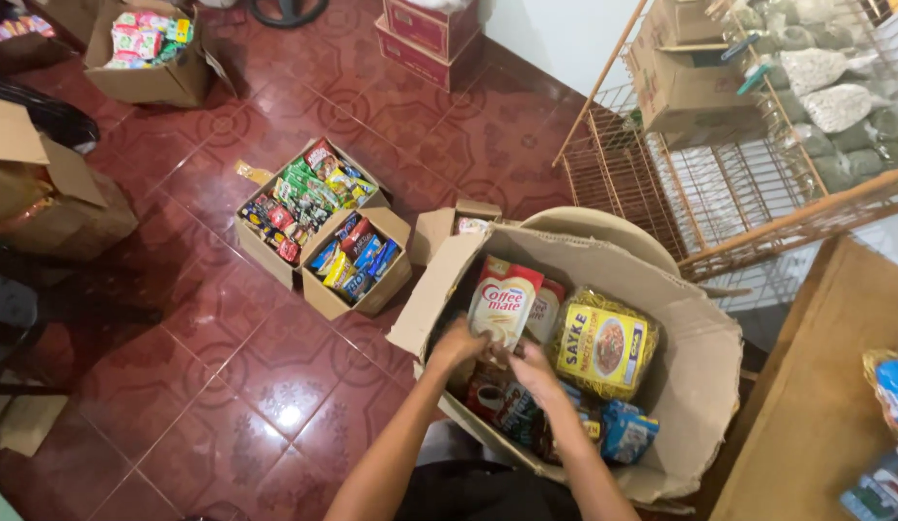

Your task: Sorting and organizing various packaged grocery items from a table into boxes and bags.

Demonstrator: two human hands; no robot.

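A white-and-red creamer pouch (504, 301) stands upright in a large open cardboard box (704, 386), just above both hands. The left hand (457, 343) curls at its lower edge; the right hand (532, 368), fingers bent, rests just beside on dark coffee packets (492, 397). Whether either grips, I cannot tell. A yellow noodle bag (603, 345) lies right of them.

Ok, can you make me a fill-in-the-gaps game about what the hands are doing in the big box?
1. Both hands, left hand and right hand, reach into a big brown ____ box.
2. The white-and-red pouch stands just above the ____ hand.
3. The yellow clear-wrapped noodle packet lies ____ the box.
4. The floor tiles are dark ____.

Missing words: cardboard; left; inside; red
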